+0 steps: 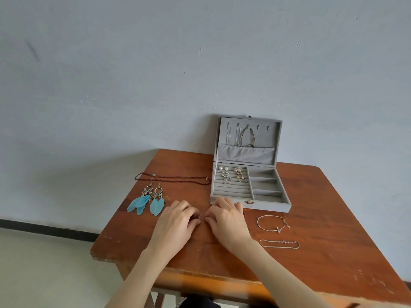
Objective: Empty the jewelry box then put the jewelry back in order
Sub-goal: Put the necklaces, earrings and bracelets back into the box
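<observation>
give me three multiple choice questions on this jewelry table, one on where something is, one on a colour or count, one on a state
1. Where do the feather earrings lie?
A. on the table left of the jewelry box
B. inside the box
C. on the floor

2. What colour are the feathers?
A. red
B. light blue
C. yellow

3. How is the jewelry box?
A. closed
B. lying upside down
C. open, lid upright

Key:
1 A: they lie on the wooden table, left of the box, below the dark cord necklace.
2 B: the feathers are pale turquoise blue.
3 C: the lid stands up near the wall, with chains hanging inside it.
</observation>
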